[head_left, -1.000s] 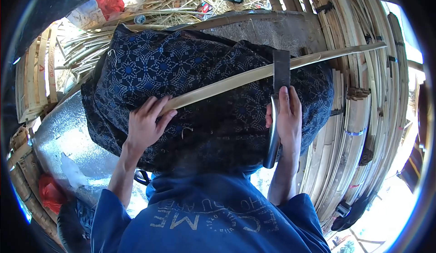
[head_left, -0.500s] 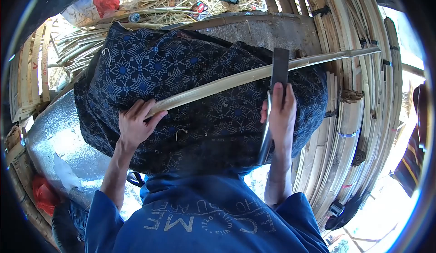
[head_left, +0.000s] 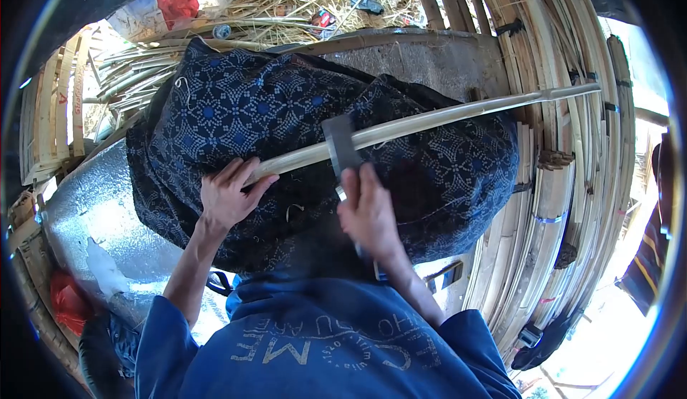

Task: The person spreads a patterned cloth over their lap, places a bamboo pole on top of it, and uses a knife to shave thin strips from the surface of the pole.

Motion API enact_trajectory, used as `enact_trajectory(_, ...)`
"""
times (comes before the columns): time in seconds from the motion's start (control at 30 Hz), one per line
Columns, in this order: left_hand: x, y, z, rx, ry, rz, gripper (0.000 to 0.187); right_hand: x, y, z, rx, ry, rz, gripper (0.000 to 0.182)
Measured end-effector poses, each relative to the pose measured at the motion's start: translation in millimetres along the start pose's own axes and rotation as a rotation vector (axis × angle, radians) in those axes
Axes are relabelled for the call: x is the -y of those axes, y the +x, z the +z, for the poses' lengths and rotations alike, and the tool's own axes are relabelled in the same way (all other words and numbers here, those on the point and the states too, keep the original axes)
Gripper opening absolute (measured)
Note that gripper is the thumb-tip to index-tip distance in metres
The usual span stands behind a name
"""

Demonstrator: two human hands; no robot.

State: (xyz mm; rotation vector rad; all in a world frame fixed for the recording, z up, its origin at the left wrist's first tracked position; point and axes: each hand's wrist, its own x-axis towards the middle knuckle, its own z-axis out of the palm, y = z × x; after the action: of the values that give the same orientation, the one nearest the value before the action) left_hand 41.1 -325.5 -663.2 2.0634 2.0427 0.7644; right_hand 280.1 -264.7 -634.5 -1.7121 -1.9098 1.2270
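A long pale bamboo strip [head_left: 444, 116] slants across my lap, which is draped in dark blue patterned cloth [head_left: 243, 105]. My left hand [head_left: 232, 191] is closed around the strip's near left end. In my right hand [head_left: 368, 209] is a knife with a broad dark blade [head_left: 340, 145], its fingers wrapped round the handle and two of them lying along the blade's base. The blade crosses the strip a short way right of my left hand. Motion blurs the blade and the right hand a little. The strip's far end reaches over the stacked bamboo on the right.
Bundled bamboo strips [head_left: 558, 206] stand along the right side. Cut strips [head_left: 136, 77] and straw-like shavings [head_left: 286, 5] lie at the back. A silvery sheet [head_left: 107, 213] covers the left, near a red bag [head_left: 68, 302]. A wooden crate [head_left: 64, 113] is at far left.
My right hand and the knife have moved left along the bamboo strip, towards my left hand. The left hand still grips the strip's end; the whole view has shifted slightly.
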Motion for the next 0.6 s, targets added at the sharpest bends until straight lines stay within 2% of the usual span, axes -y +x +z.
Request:
enact_trajectory(0.07,3.3,-0.8,-1.9,-0.009,-0.003,0.000,0.034,10.5,3.3,-9.0,0.020,0.050,0.030,0.014)
enact_trajectory(0.13,1.3,-1.7,-4.1,0.024,0.020,0.000,0.034,8.0,18.7,-40.0,-0.147,0.050,0.132,0.019)
enact_trajectory(0.17,0.9,-1.0,-1.9,0.001,0.003,0.009,0.033,36.7,27.4,-66.9,-0.145,0.102,0.397,0.024)
enact_trajectory(0.23,-0.2,-0.2,-0.4,-0.007,-0.002,0.006,0.033,28.3,27.6,-66.8,-0.138,0.043,0.358,0.026)
enact_trajectory(0.33,1.3,-3.0,-2.9,-0.011,0.001,0.012,0.033,-1.2,10.5,-15.2,-0.126,0.016,0.157,0.021)
enact_trajectory(0.4,5.2,-6.1,-5.3,0.009,-0.003,0.018,0.033,-3.8,14.3,-34.7,-0.015,0.083,0.158,0.019)
enact_trajectory(0.43,5.5,-6.7,-5.8,0.003,-0.007,0.019,0.034,-5.9,17.4,-43.3,-0.100,0.074,0.156,0.019)
enact_trajectory(0.47,5.6,-5.0,-4.1,-0.011,-0.011,0.024,0.034,23.5,21.3,-64.5,-0.137,0.194,0.387,0.025)
enact_trajectory(0.53,5.0,-7.3,-2.6,-0.009,-0.009,0.018,0.034,16.9,29.2,-80.9,-0.203,0.129,0.361,0.030)
enact_trajectory(0.57,5.4,-7.0,-2.6,-0.015,0.004,0.012,0.034,20.8,26.1,-72.1,-0.165,0.110,0.378,0.035)
enact_trajectory(0.6,4.8,-6.5,-2.2,-0.020,0.005,0.011,0.034,1.9,16.6,-50.7,-0.094,0.327,0.301,0.029)
